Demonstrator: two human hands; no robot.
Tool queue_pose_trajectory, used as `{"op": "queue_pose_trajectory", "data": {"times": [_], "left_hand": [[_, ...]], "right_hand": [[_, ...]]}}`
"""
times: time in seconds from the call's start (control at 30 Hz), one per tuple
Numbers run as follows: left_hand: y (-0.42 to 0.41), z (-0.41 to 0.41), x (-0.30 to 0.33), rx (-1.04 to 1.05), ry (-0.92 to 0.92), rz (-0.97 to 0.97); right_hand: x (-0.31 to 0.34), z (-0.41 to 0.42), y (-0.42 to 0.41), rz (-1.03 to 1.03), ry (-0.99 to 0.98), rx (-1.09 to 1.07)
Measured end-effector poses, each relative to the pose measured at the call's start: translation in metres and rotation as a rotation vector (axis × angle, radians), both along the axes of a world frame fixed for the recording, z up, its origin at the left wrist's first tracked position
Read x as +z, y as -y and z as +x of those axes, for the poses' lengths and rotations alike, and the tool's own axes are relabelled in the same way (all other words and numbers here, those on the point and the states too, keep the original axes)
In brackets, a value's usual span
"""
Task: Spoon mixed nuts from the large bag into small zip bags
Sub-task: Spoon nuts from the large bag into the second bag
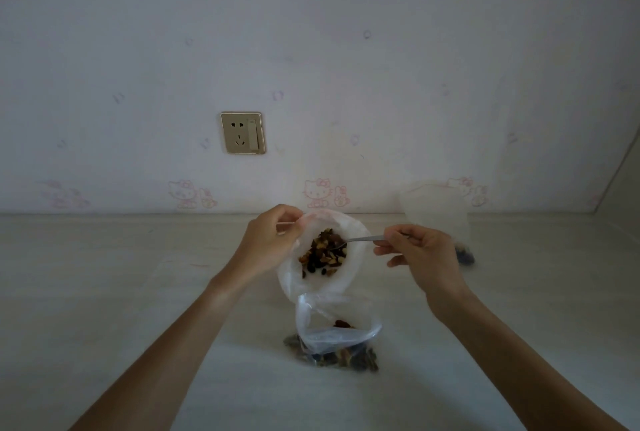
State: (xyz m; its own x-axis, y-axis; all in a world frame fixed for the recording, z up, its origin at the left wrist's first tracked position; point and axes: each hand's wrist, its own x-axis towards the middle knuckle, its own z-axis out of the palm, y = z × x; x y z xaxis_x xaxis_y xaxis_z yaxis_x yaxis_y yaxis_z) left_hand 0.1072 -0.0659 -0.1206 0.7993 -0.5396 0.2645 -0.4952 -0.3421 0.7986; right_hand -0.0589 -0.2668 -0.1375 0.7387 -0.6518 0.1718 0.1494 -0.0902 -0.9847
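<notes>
The large clear bag (pixel 353 267) stands open at the table's middle, with mixed nuts (pixel 322 254) showing inside. My left hand (pixel 270 243) pinches its left rim and holds the mouth open. My right hand (pixel 422 257) grips the handle of a metal spoon (pixel 363 239), whose bowl dips into the nuts. In front of the large bag a small zip bag (pixel 337 333) stands open with nuts at its bottom. Another small zip bag (pixel 436 215) with a few nuts stands behind my right hand, near the wall.
The pale wooden table (pixel 138 292) runs up to a wall with cartoon-cat wallpaper. A gold wall socket (pixel 243 133) sits above the table at left of centre. A side panel (pixel 623 181) closes the far right corner.
</notes>
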Motion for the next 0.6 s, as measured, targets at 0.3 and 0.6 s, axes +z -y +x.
{"op": "queue_pose_trajectory", "data": {"times": [0.3,0.6], "left_hand": [[-0.043,-0.054,-0.010,0.012,0.265,0.031],[-0.047,-0.084,-0.036,0.014,0.245,0.306]], "right_hand": [[0.007,-0.059,-0.002,-0.027,0.011,0.115],[-0.009,-0.087,-0.016,-0.228,-0.089,0.141]]}}
